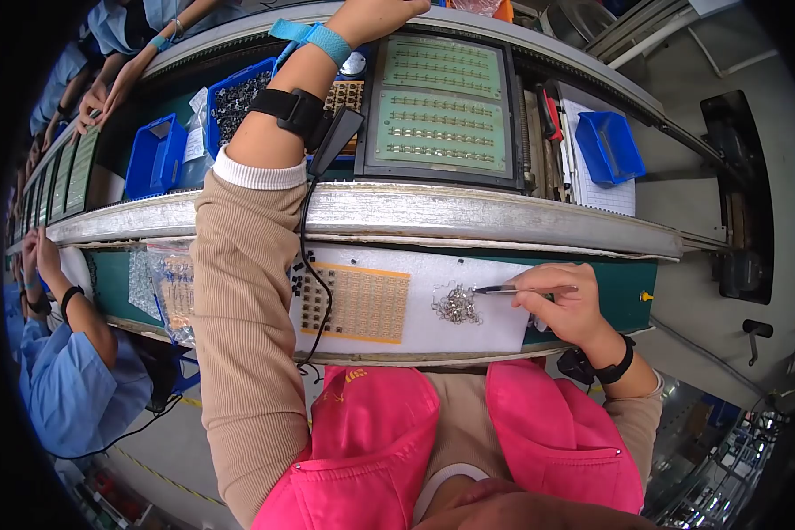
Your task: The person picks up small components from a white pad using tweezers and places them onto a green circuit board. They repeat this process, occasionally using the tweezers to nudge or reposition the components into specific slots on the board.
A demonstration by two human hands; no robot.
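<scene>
Directions are read from the centre of my remote view. Just past 3 o'clock, I observe the right hand (pixel 561 305), its fingers pinched around tweezers (pixel 521 290); the tips point toward 9 o'clock, at the edge of a heap of metal pieces (pixel 457 306). The heap lies at 4 o'clock on a white sheet (pixel 424 274); I cannot tell whether the tips grip a piece. The board (pixel 371 305), at 8 o'clock, carries black parts (pixel 307 322) along its 9 o'clock side. At 12 o'clock, the left hand (pixel 382 12) reaches beyond the green panels (pixel 442 124); the view's edge crops it, so I cannot tell what its fingers hold. Blue bins stand at 10 (pixel 155 163) and 2 o'clock (pixel 608 150).
</scene>
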